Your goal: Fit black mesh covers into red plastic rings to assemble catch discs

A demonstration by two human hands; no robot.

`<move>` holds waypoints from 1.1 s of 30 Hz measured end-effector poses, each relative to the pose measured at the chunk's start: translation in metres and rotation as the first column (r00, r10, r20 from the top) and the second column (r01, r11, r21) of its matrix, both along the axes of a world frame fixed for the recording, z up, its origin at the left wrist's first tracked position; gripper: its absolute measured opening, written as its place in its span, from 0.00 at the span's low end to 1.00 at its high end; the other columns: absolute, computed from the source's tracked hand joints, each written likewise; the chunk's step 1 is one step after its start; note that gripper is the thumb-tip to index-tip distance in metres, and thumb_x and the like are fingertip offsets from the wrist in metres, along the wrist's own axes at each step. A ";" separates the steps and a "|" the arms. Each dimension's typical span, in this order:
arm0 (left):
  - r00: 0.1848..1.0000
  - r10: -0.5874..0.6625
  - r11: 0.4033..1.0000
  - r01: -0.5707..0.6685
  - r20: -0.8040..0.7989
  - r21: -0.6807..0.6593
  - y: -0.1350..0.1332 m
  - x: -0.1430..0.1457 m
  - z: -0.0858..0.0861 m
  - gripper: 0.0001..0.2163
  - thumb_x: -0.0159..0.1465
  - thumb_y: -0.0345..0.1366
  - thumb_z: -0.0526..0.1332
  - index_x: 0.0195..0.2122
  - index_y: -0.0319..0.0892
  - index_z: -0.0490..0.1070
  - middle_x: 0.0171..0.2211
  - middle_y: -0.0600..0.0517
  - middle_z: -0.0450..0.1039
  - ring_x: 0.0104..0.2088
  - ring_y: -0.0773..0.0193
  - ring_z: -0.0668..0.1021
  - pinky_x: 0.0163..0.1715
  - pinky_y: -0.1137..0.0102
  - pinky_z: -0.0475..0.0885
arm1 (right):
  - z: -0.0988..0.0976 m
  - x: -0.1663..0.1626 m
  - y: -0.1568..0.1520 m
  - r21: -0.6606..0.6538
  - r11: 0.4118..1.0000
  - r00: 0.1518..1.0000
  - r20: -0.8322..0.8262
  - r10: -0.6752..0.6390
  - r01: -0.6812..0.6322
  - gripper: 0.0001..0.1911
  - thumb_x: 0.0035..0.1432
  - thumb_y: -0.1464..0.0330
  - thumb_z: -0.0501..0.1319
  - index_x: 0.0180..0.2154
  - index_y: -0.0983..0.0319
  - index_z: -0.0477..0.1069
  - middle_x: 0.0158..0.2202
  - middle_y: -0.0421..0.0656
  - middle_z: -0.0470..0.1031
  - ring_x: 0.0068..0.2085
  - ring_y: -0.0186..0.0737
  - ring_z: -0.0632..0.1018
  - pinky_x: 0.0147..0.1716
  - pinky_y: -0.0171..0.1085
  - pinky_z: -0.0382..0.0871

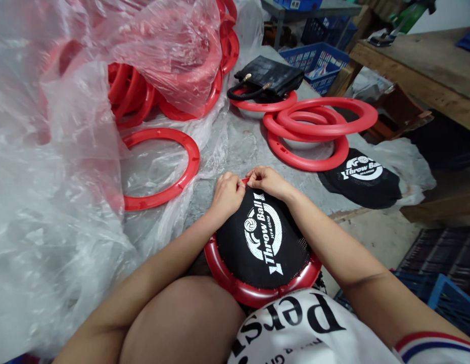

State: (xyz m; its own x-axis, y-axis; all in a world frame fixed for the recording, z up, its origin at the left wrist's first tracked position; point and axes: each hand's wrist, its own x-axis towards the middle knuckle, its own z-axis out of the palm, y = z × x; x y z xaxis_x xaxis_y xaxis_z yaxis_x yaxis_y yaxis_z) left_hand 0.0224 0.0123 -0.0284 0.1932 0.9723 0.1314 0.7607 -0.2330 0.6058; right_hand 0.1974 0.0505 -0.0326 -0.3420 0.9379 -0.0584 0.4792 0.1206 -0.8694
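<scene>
Well, from my end the biggest thing in view is the clear plastic sheeting (49,202) billowing over the left of the grey worktop (250,146), with a heap of red rings (132,96) half wrapped in it. One loose ring (162,169) lies on the sheeting. A small stack of rings (314,126) sits further right, with a black handbag (269,76) behind it and a spare printed cover (362,177) just beside it.

The piece being worked is a red hoop (257,293) propped on the lap, far edge toward the worktop, with a black mesh cover (261,237) printed "Throw Ball" spread across it. I judge the hoop light and stiff, smooth enough to slide on bare skin, and best steadied by its rim. The mesh looks soft and stretchy, limp until pulled taut, so its hem is the place to grip.

My left hand (227,192) and right hand (271,182) meet at the far rim, nearly touching. The fingertips of both are pinched narrow on the cover's edge where it meets the hoop.
</scene>
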 end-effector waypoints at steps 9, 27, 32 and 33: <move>0.999 0.015 1.000 -0.015 0.031 0.000 0.001 0.000 -0.001 0.06 0.63 0.29 0.57 0.29 0.42 0.68 0.38 0.47 0.70 0.45 0.56 0.74 0.53 0.60 0.69 | 0.000 -0.002 -0.002 -0.012 0.999 0.999 0.016 -0.041 0.041 0.07 0.50 0.71 0.63 0.21 0.62 0.70 0.29 0.38 0.75 0.31 0.34 0.74 0.36 0.34 0.67; 1.000 0.017 1.000 -0.017 -0.007 -0.005 0.001 0.001 -0.001 0.06 0.64 0.30 0.55 0.31 0.43 0.68 0.40 0.46 0.70 0.46 0.55 0.74 0.54 0.58 0.69 | -0.002 -0.002 -0.002 -0.026 0.999 0.999 0.014 -0.040 0.040 0.06 0.50 0.69 0.63 0.24 0.62 0.70 0.24 0.37 0.72 0.30 0.34 0.72 0.33 0.33 0.66; 0.999 0.030 1.000 -0.030 0.020 -0.005 0.001 0.000 0.000 0.06 0.64 0.29 0.55 0.30 0.43 0.67 0.39 0.45 0.70 0.46 0.54 0.74 0.54 0.57 0.69 | 0.001 -0.002 -0.003 -0.024 0.999 0.999 0.021 -0.046 0.047 0.07 0.51 0.68 0.64 0.23 0.61 0.69 0.25 0.37 0.73 0.30 0.34 0.72 0.33 0.33 0.66; 0.999 0.031 1.000 -0.031 0.028 -0.004 0.001 -0.001 0.000 0.06 0.64 0.29 0.55 0.29 0.43 0.67 0.38 0.46 0.70 0.45 0.54 0.74 0.53 0.58 0.69 | 0.001 -0.002 -0.003 -0.026 0.999 0.999 0.030 -0.046 0.046 0.08 0.51 0.68 0.64 0.23 0.61 0.69 0.25 0.37 0.73 0.30 0.34 0.72 0.33 0.33 0.65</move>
State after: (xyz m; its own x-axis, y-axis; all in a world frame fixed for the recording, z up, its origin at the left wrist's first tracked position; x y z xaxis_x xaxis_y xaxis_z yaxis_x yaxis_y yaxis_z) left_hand 0.0216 0.0133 -0.0281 0.1590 0.9783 0.1331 0.7501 -0.2074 0.6280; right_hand 0.1954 0.0475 -0.0315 -0.2964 0.9505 -0.0930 0.5089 0.0748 -0.8576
